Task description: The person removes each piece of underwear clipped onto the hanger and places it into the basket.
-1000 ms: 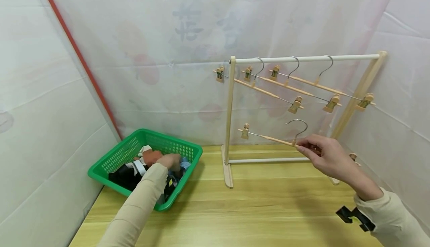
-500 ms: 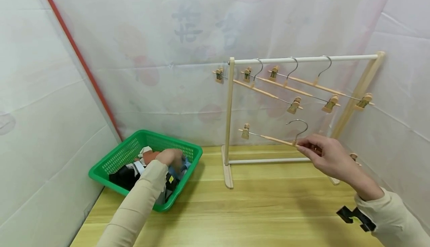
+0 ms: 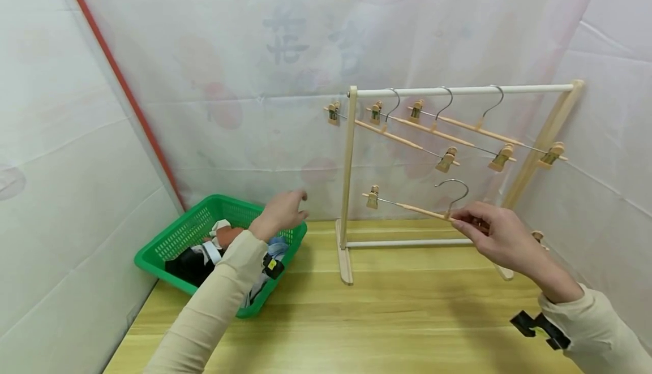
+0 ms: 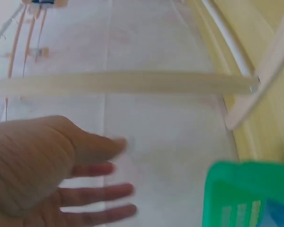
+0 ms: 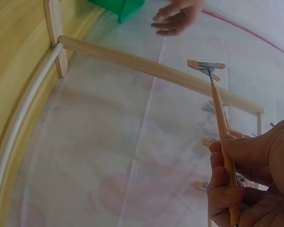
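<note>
My right hand grips the bar of a clip hanger in front of the rack, its metal hook pointing up. In the right wrist view the fingers curl round the wooden bar, with a clip at its far end. Above the right part of the green basket is my left hand, holding nothing. Its fingers look straight and spread in the left wrist view. Inside the basket lie clothes: a rust-coloured piece, a black one and blue cloth, partly hidden by the left arm.
A wooden rack with a white top rail stands at the right on the wooden table. Three clip hangers hang from the rail, one of them in front. White sheeting encloses the back and sides.
My left hand has risen out of the clothes in the basket and moved right, without any garment. The right hand keeps the hanger in nearly the same place.
</note>
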`<state>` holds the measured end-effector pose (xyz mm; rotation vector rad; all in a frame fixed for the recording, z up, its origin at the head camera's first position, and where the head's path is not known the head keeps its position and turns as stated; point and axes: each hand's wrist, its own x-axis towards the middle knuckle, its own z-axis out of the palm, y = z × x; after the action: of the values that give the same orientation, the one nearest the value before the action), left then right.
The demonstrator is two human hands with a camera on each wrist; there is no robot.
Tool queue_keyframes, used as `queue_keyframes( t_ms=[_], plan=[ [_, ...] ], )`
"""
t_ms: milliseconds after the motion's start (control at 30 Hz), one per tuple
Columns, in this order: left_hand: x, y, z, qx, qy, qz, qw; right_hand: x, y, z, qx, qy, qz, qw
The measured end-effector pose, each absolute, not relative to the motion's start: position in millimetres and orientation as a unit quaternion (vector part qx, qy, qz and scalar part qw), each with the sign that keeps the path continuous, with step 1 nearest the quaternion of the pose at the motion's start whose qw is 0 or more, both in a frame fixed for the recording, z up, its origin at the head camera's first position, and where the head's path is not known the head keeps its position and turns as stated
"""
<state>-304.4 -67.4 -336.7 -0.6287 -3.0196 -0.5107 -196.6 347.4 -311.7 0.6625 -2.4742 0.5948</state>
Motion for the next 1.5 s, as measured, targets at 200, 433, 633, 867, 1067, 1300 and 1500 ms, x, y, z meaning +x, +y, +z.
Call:
queue_keyframes(
  t_ms=[200,433,633,867,1067,1300,1500],
  plan=[
    [-313,-44,-332,-0.245,-0.924,-0.282,0.078,-197,347,-313,0.253,-0.908,0.218,0.252],
    [-326,-16,-320,-0.255,-0.880,-0.387,0.102,-197,347,-312,0.256,-0.907,0.214,0.257],
    [-338,6,-314,-0.264,-0.852,-0.436,0.120,-199,347,-314,0.263,-0.903,0.219,0.261],
    [-350,18,-317,-0.274,-0.824,-0.476,0.138,-200,349,-319,0.263,-0.903,0.218,0.259],
    [-356,19,-320,-0.274,-0.811,-0.489,0.165,-204,351,-320,0.267,-0.902,0.214,0.263],
    [-360,21,-323,-0.283,-0.815,-0.474,0.178,-208,355,-325,0.255,-0.907,0.204,0.267],
    [-361,21,-323,-0.276,-0.817,-0.473,0.181,-217,361,-330,0.243,-0.912,0.198,0.265]
  ],
)
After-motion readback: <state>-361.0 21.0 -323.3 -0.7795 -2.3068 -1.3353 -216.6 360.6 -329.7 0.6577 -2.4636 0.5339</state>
